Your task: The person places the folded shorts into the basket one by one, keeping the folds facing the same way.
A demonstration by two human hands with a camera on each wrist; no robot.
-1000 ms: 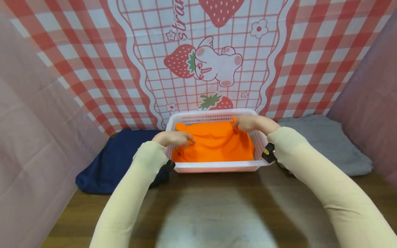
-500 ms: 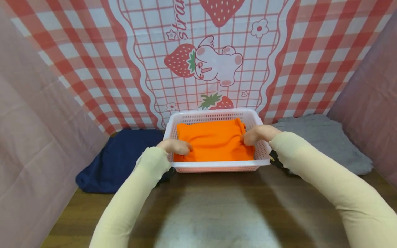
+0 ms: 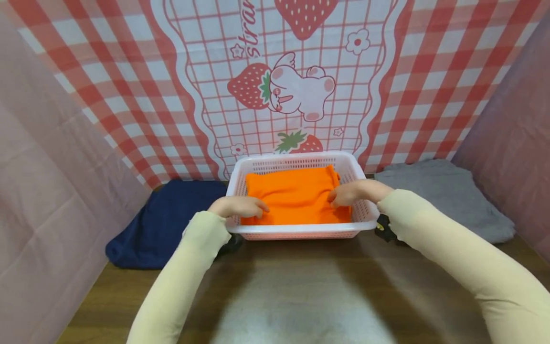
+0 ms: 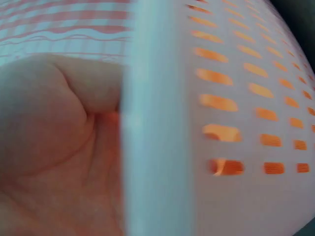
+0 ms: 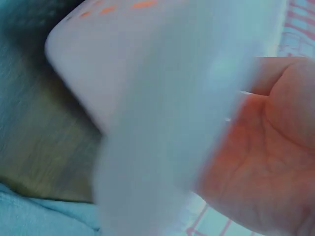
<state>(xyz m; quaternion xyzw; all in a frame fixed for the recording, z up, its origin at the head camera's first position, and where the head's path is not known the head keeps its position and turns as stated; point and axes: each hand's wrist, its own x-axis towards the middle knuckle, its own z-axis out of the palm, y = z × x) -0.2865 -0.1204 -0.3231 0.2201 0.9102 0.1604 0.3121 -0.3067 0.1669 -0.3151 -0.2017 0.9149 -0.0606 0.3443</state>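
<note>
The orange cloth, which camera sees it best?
The head view: it shows the whole folded orange cloth lying inside the white basket, both hands on it. The left wrist view shows only orange bits through the basket's holes. The right wrist view shows blurred basket wall with faint orange specks.

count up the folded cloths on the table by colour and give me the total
Orange cloth, in the white basket under both hands: 1
Navy cloth, left of the basket: 1
Grey cloth, right of the basket: 1
Total: 3
</note>
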